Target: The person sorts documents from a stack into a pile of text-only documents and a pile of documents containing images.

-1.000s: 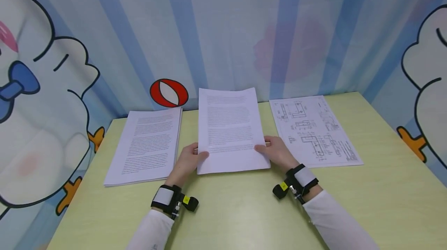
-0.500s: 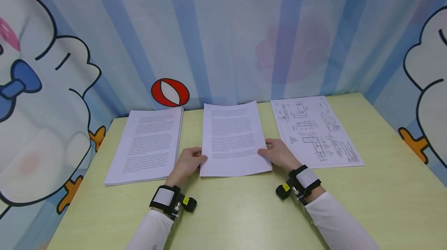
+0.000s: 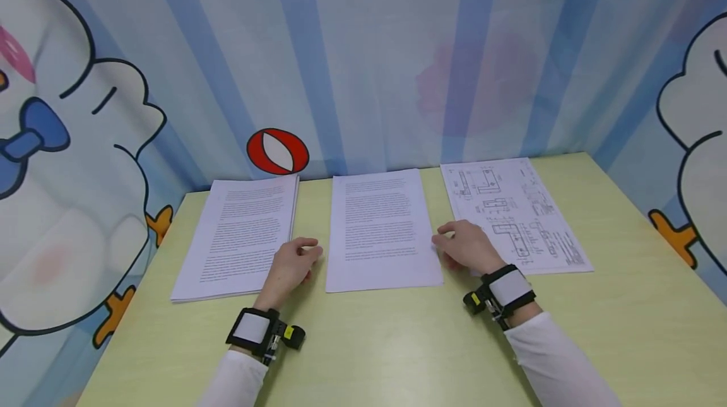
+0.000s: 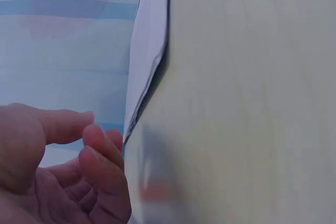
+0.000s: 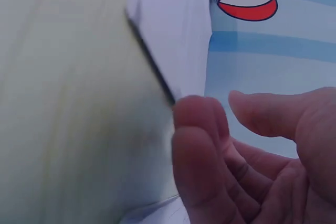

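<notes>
Printed sheets of text (image 3: 380,230) lie flat in the middle of the table, squared up as one pile. My left hand (image 3: 291,265) hovers just off their left edge, beside a thicker stack of printed paper (image 3: 244,230); its fingers are loosely bent and hold nothing. Off the pile's right edge, my right hand (image 3: 467,248) is likewise relaxed, partly covering a sheet with technical drawings (image 3: 511,205). In the left wrist view a gap shows between the thumb and fingers (image 4: 105,156). The right wrist view shows the fingertips (image 5: 197,156) near the paper's edge (image 5: 176,30), holding nothing.
The pale yellow table (image 3: 380,350) runs back to a blue striped curtain (image 3: 375,66) printed with cartoon figures and a red ball (image 3: 258,151). Black camera straps (image 3: 255,333) circle both wrists.
The middle sheets, held tilted up by both hands, have come down flat on the table. Both hands have released them and moved apart, left hand leftward, right hand rightward.
</notes>
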A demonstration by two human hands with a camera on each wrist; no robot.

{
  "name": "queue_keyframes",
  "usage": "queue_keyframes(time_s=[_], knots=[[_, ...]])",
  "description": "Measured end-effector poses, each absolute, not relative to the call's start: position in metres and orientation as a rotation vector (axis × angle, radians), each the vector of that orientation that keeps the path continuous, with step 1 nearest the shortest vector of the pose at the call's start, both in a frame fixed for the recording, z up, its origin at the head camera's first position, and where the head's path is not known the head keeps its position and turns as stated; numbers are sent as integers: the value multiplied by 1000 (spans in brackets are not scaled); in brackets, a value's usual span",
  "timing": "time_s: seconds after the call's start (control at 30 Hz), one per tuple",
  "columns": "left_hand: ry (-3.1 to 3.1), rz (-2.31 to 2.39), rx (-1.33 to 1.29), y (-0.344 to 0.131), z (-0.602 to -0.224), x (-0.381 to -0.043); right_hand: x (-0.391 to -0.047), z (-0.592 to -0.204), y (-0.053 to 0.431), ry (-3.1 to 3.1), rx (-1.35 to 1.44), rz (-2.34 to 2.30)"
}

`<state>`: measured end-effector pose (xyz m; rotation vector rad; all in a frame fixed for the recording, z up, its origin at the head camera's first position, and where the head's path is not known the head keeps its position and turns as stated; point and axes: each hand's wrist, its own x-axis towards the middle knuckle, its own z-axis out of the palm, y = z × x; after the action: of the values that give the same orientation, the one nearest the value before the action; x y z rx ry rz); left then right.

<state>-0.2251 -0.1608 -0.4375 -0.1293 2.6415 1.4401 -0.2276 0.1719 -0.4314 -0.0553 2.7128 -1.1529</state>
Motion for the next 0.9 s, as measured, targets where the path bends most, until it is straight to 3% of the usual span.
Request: queue_keyframes(time_s=[0.3,0.53,0.63,0.77,0.9], knots=[[2742,1336,-103,-201,-421,-231,-230,-422,149,2716,-25,-1352],[3049,1139,-154,-281,-482,-284,-232,-420,116,2687,-95,-1545],[3010,1116,-236,-299,-459,-276,-232,-420,100,2658,-137,-1625],[2950,1104,-348,-303,-402,-240,-231,-417,76,2581,-247,-1739],[3046,940,-368,-346,-427,-246,-229,-419,51,2537,-378,-1776]])
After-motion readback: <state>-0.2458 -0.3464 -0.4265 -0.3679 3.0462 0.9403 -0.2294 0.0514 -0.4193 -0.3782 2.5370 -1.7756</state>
